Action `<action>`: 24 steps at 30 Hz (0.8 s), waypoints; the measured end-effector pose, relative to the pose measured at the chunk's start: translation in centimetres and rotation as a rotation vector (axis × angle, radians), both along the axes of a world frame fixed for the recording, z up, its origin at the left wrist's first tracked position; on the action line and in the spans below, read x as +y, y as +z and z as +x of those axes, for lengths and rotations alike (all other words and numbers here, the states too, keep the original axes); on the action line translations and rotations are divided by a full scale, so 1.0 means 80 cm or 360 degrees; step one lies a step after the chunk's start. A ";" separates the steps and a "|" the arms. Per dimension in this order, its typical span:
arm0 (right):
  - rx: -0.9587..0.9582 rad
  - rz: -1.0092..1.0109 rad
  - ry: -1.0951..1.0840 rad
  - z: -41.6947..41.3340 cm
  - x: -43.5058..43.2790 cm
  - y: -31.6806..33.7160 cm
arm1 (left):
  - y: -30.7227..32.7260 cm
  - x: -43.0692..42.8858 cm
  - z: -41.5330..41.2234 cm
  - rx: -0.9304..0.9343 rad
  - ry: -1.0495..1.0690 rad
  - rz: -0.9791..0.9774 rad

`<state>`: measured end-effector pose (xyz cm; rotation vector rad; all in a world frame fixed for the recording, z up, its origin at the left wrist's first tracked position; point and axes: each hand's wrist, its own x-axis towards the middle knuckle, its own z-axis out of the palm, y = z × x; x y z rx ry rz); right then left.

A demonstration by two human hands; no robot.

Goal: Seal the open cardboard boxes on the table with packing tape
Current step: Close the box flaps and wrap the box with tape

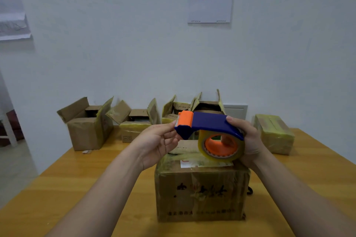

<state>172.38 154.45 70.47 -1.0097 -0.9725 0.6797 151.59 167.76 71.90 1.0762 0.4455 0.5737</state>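
At the near edge of the wooden table (77,188), right in front of you, stands the nearest cardboard box (200,194). Its top flaps are folded down and old yellowed tape crosses its top and sides. No fresh strip shows along the seam, so treat it as closed but not yet sealed.

You hold the tape dispenser (210,123) in the air just above that box, touching nothing. Your right hand (248,140) is wrapped round the rear of the blue body, with fingers through the orange core of the clear tape roll (221,152). Your left hand (159,140) pinches at the orange cutter head. Whether the free end of the tape lies between those fingertips cannot be told.

Along the wall, four boxes are left to do, all with flaps standing up: the leftmost open box (84,132), the second open box (133,127), the third open box (170,115) and the fourth open box (209,105), partly hidden behind the dispenser. Their insides look dark, with inner flaps or card showing; what they hold cannot be made out.

Off to your right, the taped box (273,134) lies shut under yellowish tape and looks done. So, by this view, one box is sealed, one is being worked on and four are waiting.
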 end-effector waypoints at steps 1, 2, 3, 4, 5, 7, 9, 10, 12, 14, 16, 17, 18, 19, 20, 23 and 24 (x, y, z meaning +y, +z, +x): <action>0.0007 0.0004 -0.0004 0.001 0.000 0.000 | 0.000 0.000 0.001 0.0000 -0.0026 0.0002; 0.0012 0.0000 -0.0006 0.000 -0.001 0.001 | 0.000 0.000 0.001 0.0027 -0.0032 0.0026; 0.0017 -0.0004 -0.0001 0.002 0.000 0.000 | -0.001 0.002 0.002 0.0074 -0.0008 0.0072; 0.0023 -0.0013 0.0015 0.001 -0.001 0.000 | -0.001 0.003 0.003 0.0138 0.0041 0.0142; 0.0024 -0.0019 0.0025 0.002 0.000 0.000 | -0.002 0.003 0.004 0.0209 0.0097 0.0227; 0.0002 -0.0047 0.0020 0.002 0.000 0.002 | -0.002 0.004 0.005 0.0348 0.0200 0.0420; -0.0059 -0.0075 -0.0024 0.001 0.000 0.006 | -0.001 0.007 0.002 0.0462 0.0287 0.0619; -0.0102 -0.0089 -0.0055 0.000 -0.001 0.009 | -0.001 0.009 -0.001 0.0508 0.0323 0.0696; -0.0177 -0.0121 -0.0100 0.003 -0.002 0.012 | -0.001 0.012 -0.007 0.0562 0.0359 0.0755; -0.0195 -0.0167 -0.0116 0.004 -0.004 0.017 | -0.002 0.011 -0.012 0.0586 0.0342 0.0753; -0.0212 -0.0223 -0.0120 0.007 -0.006 0.021 | -0.002 0.009 -0.013 0.0610 0.0341 0.0763; -0.0224 -0.0248 -0.0119 0.008 -0.007 0.023 | -0.002 0.008 -0.014 0.0612 0.0354 0.0765; -0.0239 -0.0265 -0.0123 0.008 -0.009 0.027 | -0.002 0.008 -0.015 0.0605 0.0377 0.0767; -0.0259 -0.0271 -0.0132 0.012 -0.011 0.029 | -0.003 0.009 -0.017 0.0600 0.0408 0.0781; -0.0271 -0.0282 -0.0147 0.014 -0.015 0.031 | -0.004 0.010 -0.020 0.0611 0.0436 0.0819; -0.0328 -0.0358 -0.0140 0.023 -0.020 0.035 | -0.011 0.012 -0.023 0.0742 0.0484 0.1042; -0.0355 -0.0385 -0.0136 0.022 -0.020 0.037 | -0.013 0.013 -0.023 0.0786 0.0501 0.1106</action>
